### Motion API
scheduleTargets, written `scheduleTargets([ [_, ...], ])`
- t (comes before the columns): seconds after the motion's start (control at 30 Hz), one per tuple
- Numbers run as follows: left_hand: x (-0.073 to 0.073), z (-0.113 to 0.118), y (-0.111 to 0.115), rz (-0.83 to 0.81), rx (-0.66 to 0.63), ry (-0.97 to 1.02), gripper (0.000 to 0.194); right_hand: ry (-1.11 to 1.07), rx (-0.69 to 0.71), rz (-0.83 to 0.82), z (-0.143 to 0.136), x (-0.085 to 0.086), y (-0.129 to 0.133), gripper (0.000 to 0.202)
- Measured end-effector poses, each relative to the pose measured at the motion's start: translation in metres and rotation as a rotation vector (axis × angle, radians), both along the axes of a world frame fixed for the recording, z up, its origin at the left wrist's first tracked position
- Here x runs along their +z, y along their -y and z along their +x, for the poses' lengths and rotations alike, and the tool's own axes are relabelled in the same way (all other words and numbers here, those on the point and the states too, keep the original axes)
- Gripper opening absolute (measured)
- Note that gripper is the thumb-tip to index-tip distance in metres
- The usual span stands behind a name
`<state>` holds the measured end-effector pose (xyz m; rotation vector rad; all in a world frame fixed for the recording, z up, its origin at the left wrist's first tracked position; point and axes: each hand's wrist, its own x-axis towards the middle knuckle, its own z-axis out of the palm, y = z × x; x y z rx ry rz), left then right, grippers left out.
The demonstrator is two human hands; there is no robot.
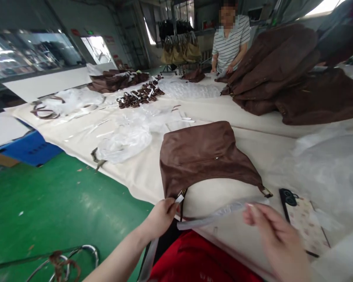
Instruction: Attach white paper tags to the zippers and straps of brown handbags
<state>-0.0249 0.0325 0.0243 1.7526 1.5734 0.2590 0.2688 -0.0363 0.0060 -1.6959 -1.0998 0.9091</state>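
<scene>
**Holding a brown bag (pixel 200 150) by one corner, close to the surface edge**

Laid flat on the cream surface (pixel 141 176), with the curved side facing the wearer, probably to bring both metal-fitted ends within reach. Working with hands well apart: with the left hand (pixel 161 217) closed in a pinch at the near left corner, beside a small white piece (pixel 179 198), likely to steady that end; with the right hand (pixel 278 239), blurred, apparently closed on a clear plastic strip (pixel 217 215), held roughly level across the open side of the curve.

Bounded on the left by a slanting edge, dropping away to green floor (pixel 106 192) just beside the pinched corner; hence little support there, and open air under the left forearm. Hemmed in on the right by a phone (pixel 307 223), near the far metal fitting (pixel 266 192), and by loose clear sheeting (pixel 335 172), perhaps easy to snag. Roomier beyond: bare cloth between the bag and the heaped brown bags (pixel 276 74), and a narrower strip toward the crumpled plastic (pixel 126 143) at left.
</scene>
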Motion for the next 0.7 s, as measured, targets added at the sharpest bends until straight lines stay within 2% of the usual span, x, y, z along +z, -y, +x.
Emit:
scheduleTargets([
  [0.1, -0.003, 0.0, 0.004, 0.018, 0.01, 0.015, 0.026, -0.289, 0.415, -0.04, -0.075, 0.009, -0.048, 0.034],
  [0.17, -0.005, -0.001, 0.005, 0.017, 0.021, 0.036, 0.023, -0.367, 0.546, -0.1, -0.115, 0.004, -0.071, 0.031],
  [0.23, -0.005, -0.002, 0.006, 0.012, 0.034, 0.056, 0.022, -0.385, 0.603, -0.165, -0.136, -0.005, -0.083, 0.028],
  [0.4, -0.006, -0.004, 0.005, -0.009, 0.055, 0.104, 0.023, -0.4, 0.655, -0.272, -0.136, -0.023, -0.082, 0.029],
  [0.6, -0.003, -0.004, 0.004, -0.065, 0.085, 0.206, 0.023, -0.343, 0.616, -0.295, -0.137, -0.026, -0.082, 0.027],
  [0.7, -0.002, -0.001, 0.002, -0.121, 0.145, 0.293, 0.031, -0.345, 0.606, -0.292, -0.136, -0.025, -0.082, 0.03],
])
